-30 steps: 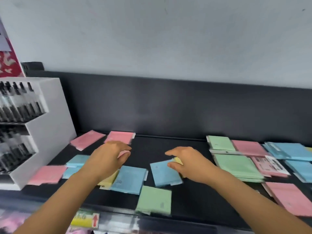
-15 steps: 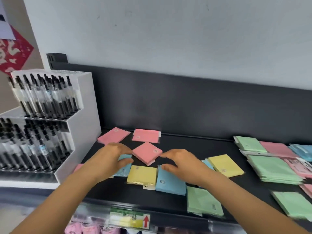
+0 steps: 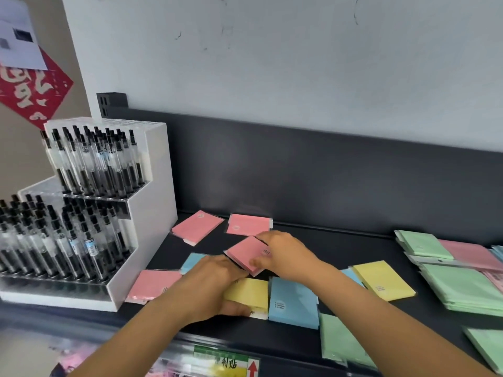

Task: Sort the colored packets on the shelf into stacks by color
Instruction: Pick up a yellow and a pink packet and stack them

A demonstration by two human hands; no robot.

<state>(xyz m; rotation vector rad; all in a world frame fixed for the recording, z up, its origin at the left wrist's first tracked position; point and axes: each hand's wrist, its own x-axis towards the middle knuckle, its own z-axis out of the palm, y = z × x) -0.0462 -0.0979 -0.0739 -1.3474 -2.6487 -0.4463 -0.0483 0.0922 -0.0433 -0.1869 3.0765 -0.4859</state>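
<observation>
- Head view, surroundings: a white pen rack [image 3: 152, 213] stands at the left end of the dark shelf [image 3: 340, 248]; a red paper decoration [image 3: 32, 91] hangs on the wall behind it; a label strip [image 3: 226, 363] runs along the shelf's front edge below your arms.
- In the way: a blue packet [image 3: 294, 303] lies just beside the near yellow packet [image 3: 249, 293], under your right forearm; a loose green packet [image 3: 343, 341] sits at the front edge; a far yellow packet [image 3: 383, 280] lies to the right of your right arm.
- Holders: the rack carries black pens [image 3: 92, 159] upright on two tiers; on the shelf's right side a green stack [image 3: 462, 289] lies with a second green pile [image 3: 422, 242] and a pink pile [image 3: 468, 253] behind it.
- Loose pinks: two back pink packets [image 3: 197, 225] lie near the rear panel; a front pink packet [image 3: 153, 284] lies against the rack's base, with a pale blue packet [image 3: 192, 262] partly under your left hand.
- Fingers: your right hand [image 3: 285, 257] pinches the held pink packet [image 3: 246, 254], thumb on its face, fingers curled round its far corner, the packet tilted above the others; your left hand [image 3: 215, 284] spans the near yellow packet, thumb along its front edge, fingers bent narrow over its far edge.
</observation>
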